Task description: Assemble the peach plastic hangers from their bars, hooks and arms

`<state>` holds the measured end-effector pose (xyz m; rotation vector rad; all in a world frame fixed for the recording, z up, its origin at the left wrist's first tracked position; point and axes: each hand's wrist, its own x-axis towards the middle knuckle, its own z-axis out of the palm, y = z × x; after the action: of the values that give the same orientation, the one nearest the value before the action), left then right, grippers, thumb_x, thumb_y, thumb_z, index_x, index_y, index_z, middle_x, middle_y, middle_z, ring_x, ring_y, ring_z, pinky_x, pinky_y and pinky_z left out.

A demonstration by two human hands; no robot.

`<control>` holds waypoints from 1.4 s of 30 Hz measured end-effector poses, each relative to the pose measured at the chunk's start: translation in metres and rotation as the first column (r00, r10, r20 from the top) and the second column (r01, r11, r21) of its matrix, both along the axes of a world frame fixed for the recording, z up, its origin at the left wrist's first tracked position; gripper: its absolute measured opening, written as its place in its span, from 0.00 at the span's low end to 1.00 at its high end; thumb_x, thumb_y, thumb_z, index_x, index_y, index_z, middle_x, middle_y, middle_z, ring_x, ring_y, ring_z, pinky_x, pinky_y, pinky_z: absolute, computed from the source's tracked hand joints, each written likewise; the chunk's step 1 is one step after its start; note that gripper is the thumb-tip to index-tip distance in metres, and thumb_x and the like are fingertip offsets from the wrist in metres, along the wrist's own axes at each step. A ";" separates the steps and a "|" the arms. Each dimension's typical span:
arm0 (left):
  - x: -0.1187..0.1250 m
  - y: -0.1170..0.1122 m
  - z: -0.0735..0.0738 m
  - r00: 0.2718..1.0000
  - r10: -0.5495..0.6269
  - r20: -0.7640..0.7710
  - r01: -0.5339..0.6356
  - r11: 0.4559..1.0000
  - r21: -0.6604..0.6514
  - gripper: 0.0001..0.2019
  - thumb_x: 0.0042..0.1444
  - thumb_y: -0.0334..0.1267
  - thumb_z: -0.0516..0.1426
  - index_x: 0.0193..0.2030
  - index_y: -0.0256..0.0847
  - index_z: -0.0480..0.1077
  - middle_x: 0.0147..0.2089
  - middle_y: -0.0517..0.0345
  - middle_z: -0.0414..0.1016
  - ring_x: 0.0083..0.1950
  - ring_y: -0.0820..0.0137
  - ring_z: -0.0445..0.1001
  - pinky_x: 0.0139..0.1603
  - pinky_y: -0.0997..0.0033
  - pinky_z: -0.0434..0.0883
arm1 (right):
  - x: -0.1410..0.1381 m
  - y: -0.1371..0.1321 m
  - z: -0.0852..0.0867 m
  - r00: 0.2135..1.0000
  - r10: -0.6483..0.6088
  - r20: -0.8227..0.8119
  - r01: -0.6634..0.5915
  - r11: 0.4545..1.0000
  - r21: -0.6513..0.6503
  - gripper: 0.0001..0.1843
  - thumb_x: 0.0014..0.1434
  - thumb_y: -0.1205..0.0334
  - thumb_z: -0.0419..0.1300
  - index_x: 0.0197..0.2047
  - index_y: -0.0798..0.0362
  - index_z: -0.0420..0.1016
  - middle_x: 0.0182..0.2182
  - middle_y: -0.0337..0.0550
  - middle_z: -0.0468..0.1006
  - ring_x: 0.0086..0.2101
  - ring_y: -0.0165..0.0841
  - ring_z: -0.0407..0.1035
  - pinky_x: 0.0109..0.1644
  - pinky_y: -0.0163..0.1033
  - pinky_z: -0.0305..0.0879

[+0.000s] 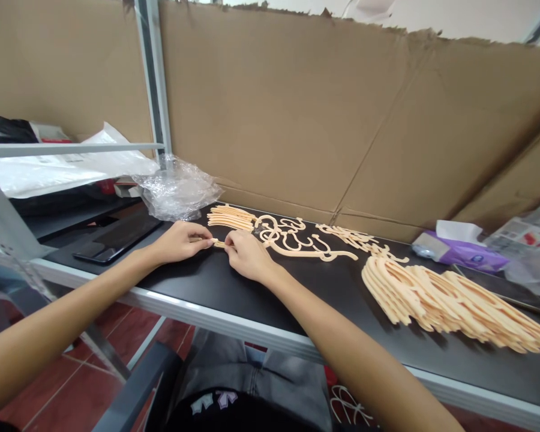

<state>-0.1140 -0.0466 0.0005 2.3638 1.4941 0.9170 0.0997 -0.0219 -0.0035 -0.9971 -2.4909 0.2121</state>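
Observation:
Both hands meet above the near middle of the black shelf. My left hand point(183, 242) pinches one end of a small cream plastic hanger piece point(219, 243). On its other end, the fingers of my right hand point(250, 255) are closed too, covering much of the piece. Just behind the hands lies a row of slim cream hanger arms point(231, 216). Loose cream hooks point(292, 240) are spread to the right of that row, along with a long curved hanger arm point(315, 254).
Stacked cream hangers point(450, 300) cover the right side of the shelf, with more small parts point(357, 237) behind. A purple tissue pack point(472, 252) sits at far right. Crumpled clear plastic point(180, 187) and a dark phone-like slab point(117, 237) lie left. Cardboard point(288, 120) walls the back.

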 end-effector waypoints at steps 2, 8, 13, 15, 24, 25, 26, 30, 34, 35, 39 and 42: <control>-0.002 0.001 0.000 0.999 -0.015 -0.038 0.016 0.999 0.027 0.17 0.59 0.50 0.56 0.38 0.39 0.80 0.36 0.57 0.83 0.36 0.69 0.77 0.38 0.76 0.70 | -0.001 0.000 -0.001 1.000 0.001 -0.005 -0.001 1.000 0.008 0.06 0.65 0.69 0.54 0.41 0.54 0.73 0.42 0.49 0.78 0.45 0.36 0.69 0.50 0.39 0.62; -0.009 0.005 -0.004 0.976 -0.016 -0.218 0.051 0.986 0.157 0.17 0.64 0.47 0.53 0.41 0.40 0.81 0.40 0.55 0.83 0.39 0.68 0.78 0.40 0.73 0.68 | -0.002 0.001 -0.004 0.999 0.001 -0.044 -0.001 1.000 0.015 0.04 0.65 0.64 0.58 0.38 0.54 0.72 0.40 0.49 0.78 0.44 0.37 0.69 0.49 0.40 0.62; -0.007 0.004 -0.006 0.964 -0.012 -0.265 0.080 0.966 0.247 0.15 0.65 0.43 0.54 0.39 0.40 0.81 0.38 0.54 0.82 0.37 0.68 0.78 0.40 0.72 0.68 | -0.002 0.004 -0.007 0.998 0.013 -0.061 -0.011 1.000 0.020 0.06 0.67 0.65 0.57 0.37 0.54 0.72 0.39 0.48 0.78 0.43 0.36 0.70 0.49 0.40 0.62; -0.006 0.003 -0.006 0.956 -0.020 -0.291 0.100 0.960 0.261 0.15 0.65 0.42 0.54 0.38 0.40 0.81 0.37 0.54 0.82 0.37 0.68 0.78 0.39 0.72 0.67 | -0.002 0.005 -0.008 0.998 0.014 -0.066 -0.013 1.000 0.023 0.06 0.66 0.65 0.58 0.36 0.54 0.72 0.39 0.48 0.78 0.43 0.36 0.69 0.49 0.40 0.62; 0.002 0.000 -0.008 0.943 -0.012 -0.334 0.115 0.950 0.291 0.13 0.65 0.38 0.54 0.38 0.39 0.81 0.36 0.54 0.81 0.37 0.68 0.77 0.38 0.72 0.67 | -0.003 0.002 -0.009 0.999 0.020 -0.038 -0.018 0.999 0.033 0.06 0.66 0.66 0.58 0.36 0.54 0.71 0.39 0.50 0.78 0.44 0.38 0.70 0.50 0.41 0.63; 0.003 0.000 -0.008 0.941 -0.004 -0.340 0.113 0.947 0.301 0.13 0.65 0.37 0.54 0.37 0.39 0.81 0.35 0.54 0.80 0.36 0.68 0.77 0.38 0.72 0.67 | -0.002 0.002 -0.008 0.999 0.016 -0.036 -0.015 0.999 0.028 0.06 0.67 0.66 0.57 0.36 0.54 0.71 0.39 0.50 0.78 0.44 0.38 0.70 0.50 0.41 0.63; 0.004 0.000 -0.008 0.939 0.002 -0.345 0.112 0.944 0.311 0.14 0.66 0.37 0.54 0.36 0.39 0.80 0.34 0.54 0.79 0.35 0.69 0.76 0.37 0.72 0.66 | -0.002 0.002 -0.008 0.999 0.012 -0.036 -0.011 1.000 0.026 0.06 0.67 0.66 0.57 0.36 0.53 0.71 0.39 0.50 0.78 0.44 0.38 0.70 0.50 0.41 0.63; 0.005 0.000 -0.009 0.942 0.001 -0.336 0.119 0.934 0.338 0.14 0.66 0.36 0.54 0.34 0.38 0.80 0.33 0.52 0.78 0.34 0.68 0.75 0.37 0.71 0.66 | -0.002 0.002 -0.009 1.000 0.002 -0.029 -0.001 1.000 0.028 0.06 0.68 0.65 0.55 0.37 0.54 0.71 0.40 0.50 0.78 0.44 0.38 0.70 0.50 0.42 0.63; 0.005 0.000 -0.009 0.944 -0.018 -0.330 0.132 0.935 0.328 0.14 0.66 0.36 0.54 0.33 0.37 0.79 0.33 0.52 0.77 0.34 0.68 0.74 0.37 0.71 0.66 | -0.002 0.002 -0.010 1.000 -0.001 -0.003 0.001 0.999 0.044 0.06 0.68 0.65 0.55 0.38 0.54 0.71 0.40 0.50 0.78 0.44 0.39 0.70 0.50 0.42 0.63; 0.005 0.000 -0.010 0.944 -0.027 -0.328 0.139 0.935 0.325 0.14 0.66 0.35 0.54 0.33 0.37 0.79 0.32 0.52 0.77 0.34 0.69 0.74 0.37 0.71 0.66 | -0.002 0.002 -0.010 1.000 -0.002 0.001 0.002 0.999 0.048 0.06 0.68 0.65 0.55 0.38 0.54 0.71 0.40 0.51 0.78 0.44 0.39 0.70 0.50 0.42 0.63; 0.006 0.000 -0.009 0.943 -0.064 -0.325 0.169 0.938 0.304 0.15 0.66 0.34 0.53 0.32 0.37 0.78 0.32 0.52 0.76 0.34 0.69 0.73 0.37 0.71 0.66 | -0.002 0.004 -0.013 1.000 0.021 -0.004 -0.021 0.997 0.075 0.06 0.68 0.67 0.54 0.37 0.54 0.71 0.39 0.50 0.78 0.43 0.39 0.70 0.50 0.41 0.63; 0.005 0.001 -0.008 0.937 -0.070 -0.343 0.173 0.944 0.281 0.15 0.66 0.34 0.52 0.30 0.37 0.77 0.31 0.53 0.74 0.33 0.69 0.72 0.37 0.71 0.66 | -0.002 0.006 -0.014 0.999 0.033 -0.010 -0.033 0.997 0.076 0.07 0.68 0.68 0.54 0.36 0.54 0.70 0.38 0.50 0.77 0.42 0.38 0.70 0.49 0.40 0.62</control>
<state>-0.1086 -0.0452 -0.0078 2.9250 1.3673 0.8036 0.0980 -0.0163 -0.0176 -0.9224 -2.4871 0.1325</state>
